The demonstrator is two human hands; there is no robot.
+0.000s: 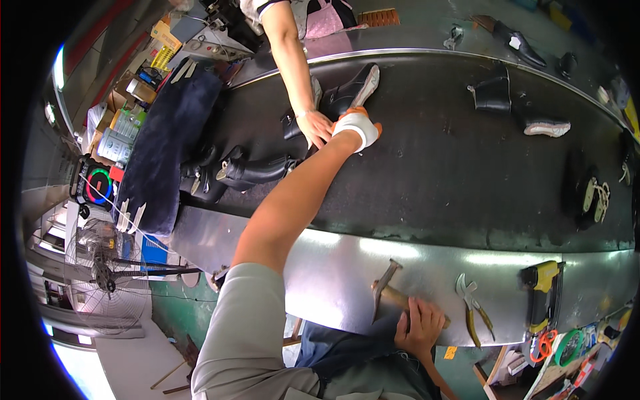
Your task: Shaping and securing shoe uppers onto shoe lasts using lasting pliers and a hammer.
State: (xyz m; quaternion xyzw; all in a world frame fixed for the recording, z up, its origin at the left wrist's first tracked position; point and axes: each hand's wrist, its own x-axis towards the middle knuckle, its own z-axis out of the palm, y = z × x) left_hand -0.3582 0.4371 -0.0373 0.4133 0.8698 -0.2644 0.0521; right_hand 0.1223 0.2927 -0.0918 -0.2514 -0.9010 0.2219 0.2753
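Note:
My left arm stretches far across the dark belt. A white covering with orange fingertips is on my left hand (360,129), which closes on the near end of a black boot (343,97) with a whitish sole; part of the grip is hidden. Right beside it is another person's bare hand (315,125), reaching in from the far side. Close to my body, my right hand (423,325) has its fingers over the wooden handle of a hammer (387,287). The hammer lies on the metal table edge (320,267), its head pointing away from the hand.
Black boots (257,171) lie at the belt's left, more footwear (543,125) at its right. Pincers (472,308) and a yellow-black nail gun (543,293) rest on the metal edge. Dark cloth (170,133) covers the left end, near a standing fan (107,273).

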